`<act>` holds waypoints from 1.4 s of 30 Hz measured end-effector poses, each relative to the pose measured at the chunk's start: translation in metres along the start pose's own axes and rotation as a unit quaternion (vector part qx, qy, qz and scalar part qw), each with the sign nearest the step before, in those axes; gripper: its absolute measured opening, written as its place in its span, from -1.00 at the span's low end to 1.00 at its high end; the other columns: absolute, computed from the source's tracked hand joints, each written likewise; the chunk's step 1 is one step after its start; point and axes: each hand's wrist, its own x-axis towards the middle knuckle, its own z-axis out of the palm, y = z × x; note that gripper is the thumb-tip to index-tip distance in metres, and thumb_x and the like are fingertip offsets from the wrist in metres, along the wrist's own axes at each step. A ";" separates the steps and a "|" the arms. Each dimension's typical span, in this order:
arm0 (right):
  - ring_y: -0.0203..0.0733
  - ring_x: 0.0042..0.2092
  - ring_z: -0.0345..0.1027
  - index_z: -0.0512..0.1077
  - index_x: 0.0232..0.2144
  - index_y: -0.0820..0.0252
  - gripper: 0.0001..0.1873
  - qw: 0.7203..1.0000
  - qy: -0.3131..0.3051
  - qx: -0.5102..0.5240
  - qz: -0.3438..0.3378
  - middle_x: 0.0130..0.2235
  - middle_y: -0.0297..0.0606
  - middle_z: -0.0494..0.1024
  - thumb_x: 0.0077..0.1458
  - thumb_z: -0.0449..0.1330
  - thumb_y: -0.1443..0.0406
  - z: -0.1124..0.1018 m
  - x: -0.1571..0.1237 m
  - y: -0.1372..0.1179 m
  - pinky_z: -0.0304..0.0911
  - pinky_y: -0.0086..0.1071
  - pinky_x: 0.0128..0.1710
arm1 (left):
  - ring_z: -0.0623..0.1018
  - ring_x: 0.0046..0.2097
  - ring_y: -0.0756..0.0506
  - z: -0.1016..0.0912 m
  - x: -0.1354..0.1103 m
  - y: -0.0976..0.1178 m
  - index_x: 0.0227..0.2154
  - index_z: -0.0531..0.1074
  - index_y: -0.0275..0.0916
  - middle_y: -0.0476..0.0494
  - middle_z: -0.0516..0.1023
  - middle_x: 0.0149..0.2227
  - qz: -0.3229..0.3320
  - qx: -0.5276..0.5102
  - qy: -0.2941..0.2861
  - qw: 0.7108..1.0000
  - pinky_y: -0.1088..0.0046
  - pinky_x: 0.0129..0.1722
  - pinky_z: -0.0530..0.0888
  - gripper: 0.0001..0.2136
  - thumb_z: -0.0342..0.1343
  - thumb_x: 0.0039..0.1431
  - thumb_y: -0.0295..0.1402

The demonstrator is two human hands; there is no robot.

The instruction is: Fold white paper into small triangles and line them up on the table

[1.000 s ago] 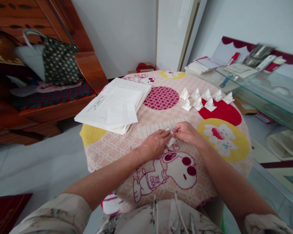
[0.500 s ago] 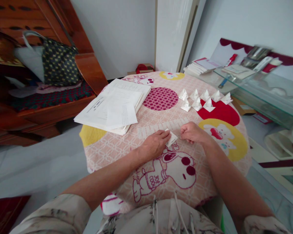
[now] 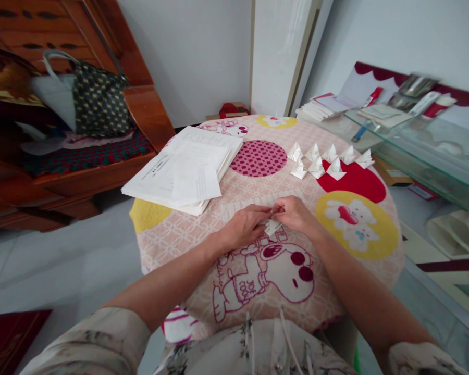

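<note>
A small folded square of printed paper [image 3: 272,227] lies on the patterned tablecloth [image 3: 172,237], partly covered by my fingers. My left hand [image 3: 247,225] rests on its left side, fingers closed on the paper. From the right, my right hand [image 3: 292,212] pinches at the paper's upper edge, its fingertips meeting those of my left hand. Beyond the hands, to the right, several folded paper pieces [image 3: 316,167] stand in two rows with pointed tops. A stack of printed sheets [image 3: 168,166] lies to the left, with a smaller sheet on top.
At the right, a glass shelf [image 3: 426,151] carries metal bowls [image 3: 416,86] and a red cup [image 3: 440,105] beside the table. A pile of papers [image 3: 324,105] sits behind the table's far right edge. Left stands a wooden bench [image 3: 144,112] with a dark patterned bag [image 3: 99,101].
My right hand has moved left from beside the paper onto its upper edge, beside my left fingertips. My left hand has stayed on the paper.
</note>
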 end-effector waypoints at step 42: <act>-0.31 -0.51 0.26 0.46 -0.57 0.21 -0.91 0.999 -0.019 0.004 0.048 -0.58 -0.39 0.44 -0.17 0.33 0.34 -0.001 0.003 0.002 0.07 -0.41 -0.49 | 0.49 0.16 -0.14 -0.021 0.011 -0.034 -0.02 0.54 -0.28 -0.24 0.50 0.14 -0.103 -0.058 0.053 0.992 0.16 0.22 0.38 -0.64 -0.01 0.18 -0.58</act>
